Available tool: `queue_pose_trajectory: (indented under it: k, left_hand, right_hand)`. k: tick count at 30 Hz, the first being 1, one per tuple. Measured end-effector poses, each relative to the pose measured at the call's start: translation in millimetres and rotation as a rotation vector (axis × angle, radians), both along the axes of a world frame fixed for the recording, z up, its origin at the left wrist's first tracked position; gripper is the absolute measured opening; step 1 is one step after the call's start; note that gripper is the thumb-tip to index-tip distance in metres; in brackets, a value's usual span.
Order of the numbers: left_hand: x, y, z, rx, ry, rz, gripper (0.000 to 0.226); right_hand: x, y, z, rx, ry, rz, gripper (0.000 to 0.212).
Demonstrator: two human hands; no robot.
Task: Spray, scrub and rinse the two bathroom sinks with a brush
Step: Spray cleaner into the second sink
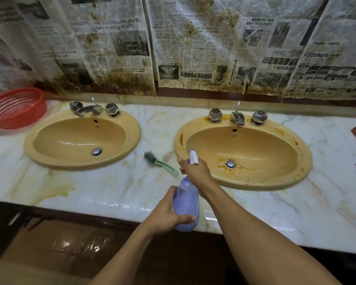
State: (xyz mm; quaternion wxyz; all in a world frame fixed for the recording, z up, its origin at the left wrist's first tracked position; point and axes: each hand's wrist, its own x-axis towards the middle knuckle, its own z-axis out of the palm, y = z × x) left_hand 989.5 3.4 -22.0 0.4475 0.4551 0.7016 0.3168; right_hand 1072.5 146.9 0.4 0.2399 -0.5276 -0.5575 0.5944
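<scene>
spray bottle point(186, 204): purple translucent body with a white spray head, held up over the counter's front edge, just in front of the right sink's near-left rim.
left hand point(164, 214): fingers and thumb curled round the bottle's lower body, thumb across the front.
right hand point(195, 173): fingers wrapped tight round the neck under the spray head; seen from the back, so I cannot tell whether a finger is on the trigger.
right sink point(275, 182): tan oval basin set in the counter, with brown stains round the drain, up the left wall and speckled along the rim.
left sink point(49, 159): same tan oval basin, looks much cleaner, with a wet gleam in the bowl.
brush point(159, 163): green handle and dark bristles, lying flat on the counter between the two sinks, bristle end toward the left sink, touching neither hand.
countertop point(111, 188): white marble, yellow-brown staining near the front left.
faucets: chrome spout with two faceted knobs behind each basin.
red basket point(39, 97): plastic, at the far left, beside the left sink.
newspapers point(193, 48): sheets covering the wall, splattered brown, lower edges torn.
</scene>
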Motion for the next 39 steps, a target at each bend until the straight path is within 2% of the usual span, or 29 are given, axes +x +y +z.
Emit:
queue_pose_trajectory:
  k: [9, 13, 16, 24, 27, 30, 33, 37, 39]
  left_hand:
    - [-14.8, -21.4, 0.5, -0.035, 0.075, -0.089, 0.077]
    - [-18.9, -28.8, -0.9, -0.042, 0.082, -0.121, 0.079]
    - [-22.6, -34.2, -1.9, -0.035, 0.111, -0.158, 0.084]
    - [-26.9, -39.4, -0.4, -0.034, 0.114, -0.164, 0.088]
    - [-23.0, -42.1, -1.8, -0.037, 0.091, -0.148, 0.089]
    - [-21.0, -45.2, -7.7, -0.014, -0.03, -0.089, 0.08]
    - [-10.8, -49.4, -5.4, -0.024, 0.023, -0.123, 0.083]
    - [3.9, -55.7, -11.7, -0.092, 0.027, -0.102, 0.077]
    - [9.4, -60.6, -11.4, -0.09, 0.048, -0.105, 0.075]
  right_hand:
    - [-10.4, -22.6, -7.9, -0.001, -0.006, -0.107, 0.007]
    - [-11.0, -34.0, -9.2, 0.001, 0.0, -0.143, 0.018]
    - [-9.1, -43.5, -10.9, 0.022, 0.052, -0.159, 0.01]
    - [-5.0, -52.1, -6.6, -0.065, 0.138, -0.043, 0.044]
    - [-4.6, -54.0, -2.0, -0.09, 0.129, -0.02, 0.025]
    - [-4.4, -56.0, -4.3, -0.126, 0.118, -0.073, 0.019]
    - [0.4, -60.4, -5.1, -0.066, 0.035, -0.157, 0.012]
    - [14.8, -66.0, -3.5, -0.08, 0.019, -0.053, 0.034]
    - [22.8, -68.6, -3.5, -0.112, 0.079, 0.018, 0.033]
